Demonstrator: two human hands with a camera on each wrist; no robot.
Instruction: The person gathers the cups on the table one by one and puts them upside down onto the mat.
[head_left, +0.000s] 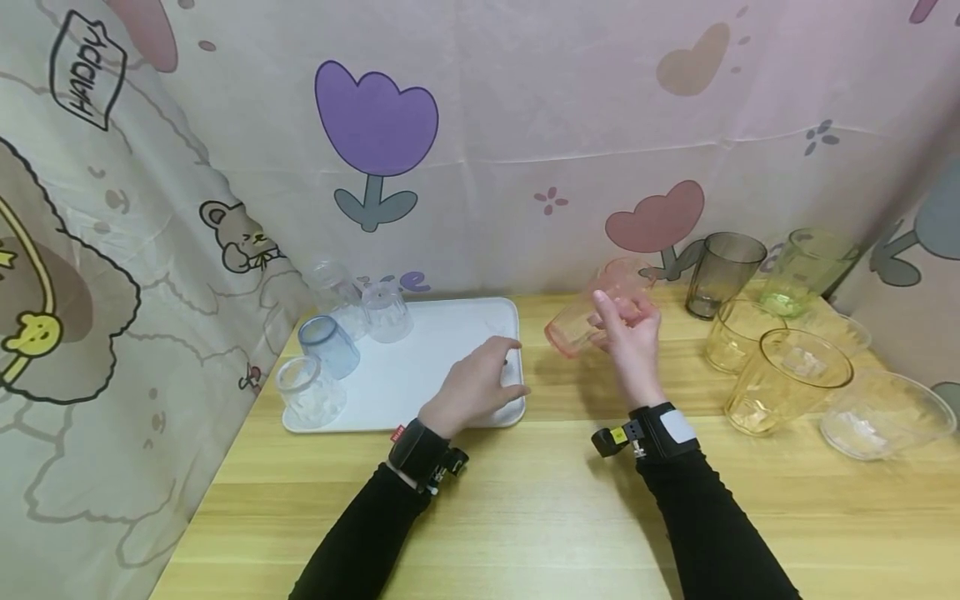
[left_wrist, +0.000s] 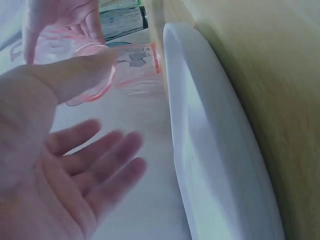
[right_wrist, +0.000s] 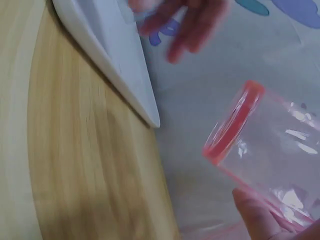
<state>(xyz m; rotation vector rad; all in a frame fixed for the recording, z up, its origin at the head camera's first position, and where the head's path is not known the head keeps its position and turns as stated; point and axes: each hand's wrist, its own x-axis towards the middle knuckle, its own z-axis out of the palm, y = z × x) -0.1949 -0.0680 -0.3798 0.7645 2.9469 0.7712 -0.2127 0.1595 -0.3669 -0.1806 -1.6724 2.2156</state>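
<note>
Pink glass (head_left: 581,325) is being gripped by the right hand (head_left: 633,342), fingers and thumb wrapped around it; glass is being held tilted, just beyond the right hand and to the right of the left hand; left hand (head_left: 476,383) is being held empty, fingers apart and relaxed, over the right end of a white tray (head_left: 427,358). Left of the left hand, a blue glass (head_left: 337,354), a near clear glass (head_left: 311,396) and two far clear glasses (head_left: 386,312) are being carried by the tray; right of the right hand, a grey glass (head_left: 723,271), a green glass (head_left: 806,267), two yellow glasses (head_left: 780,387) and a shallow bowl (head_left: 885,417) are being supported by the worktop (head_left: 525,517); beyond both hands, the worktop is being backed by a patterned cloth (head_left: 480,208).
</note>
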